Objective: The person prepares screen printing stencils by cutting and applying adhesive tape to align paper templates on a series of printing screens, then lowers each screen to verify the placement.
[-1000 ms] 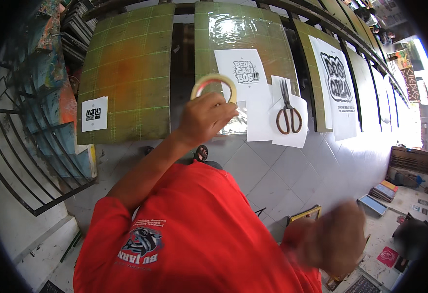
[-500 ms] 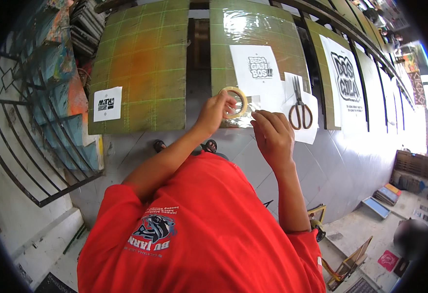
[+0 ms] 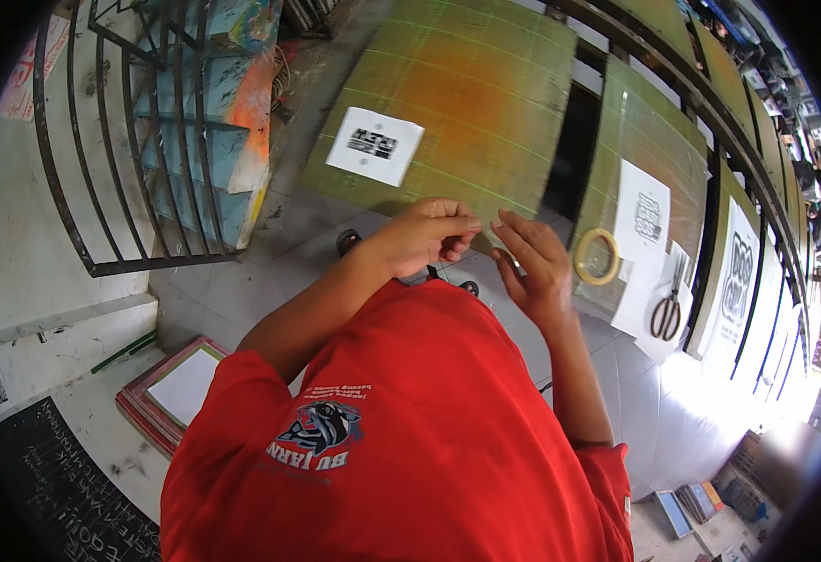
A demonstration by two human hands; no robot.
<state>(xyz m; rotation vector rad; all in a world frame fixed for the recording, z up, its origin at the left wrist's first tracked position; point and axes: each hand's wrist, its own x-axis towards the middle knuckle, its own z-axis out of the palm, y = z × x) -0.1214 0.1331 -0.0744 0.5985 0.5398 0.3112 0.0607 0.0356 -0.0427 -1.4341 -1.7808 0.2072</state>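
Note:
My left hand (image 3: 431,232) is just past the near edge of the olive board (image 3: 471,103), its fingers curled and the thumb pressed against the index finger. Anything in that pinch is too small to make out. Close on its right, my right hand (image 3: 537,267) has its fingers stretched out and the thumb apart, fingertips toward the left hand. A small white printed sheet (image 3: 401,167) lies on the board's near left corner. On the board to the right rest a roll of cream tape (image 3: 583,270), a white printed sheet (image 3: 631,211) and dark-handled scissors (image 3: 665,318).
Dark metal rails (image 3: 658,42) run along the boards, with a dark gap between them. A black metal railing (image 3: 96,206) stands at left before blue painted steps (image 3: 199,155). A red-edged frame (image 3: 143,398) lies at lower left. More printed boards (image 3: 733,272) line the right.
My view has swung left, so the boards sit further right. My left hand has left the tape roll, which now lies on the board. Both hands are now by the left board's near edge.

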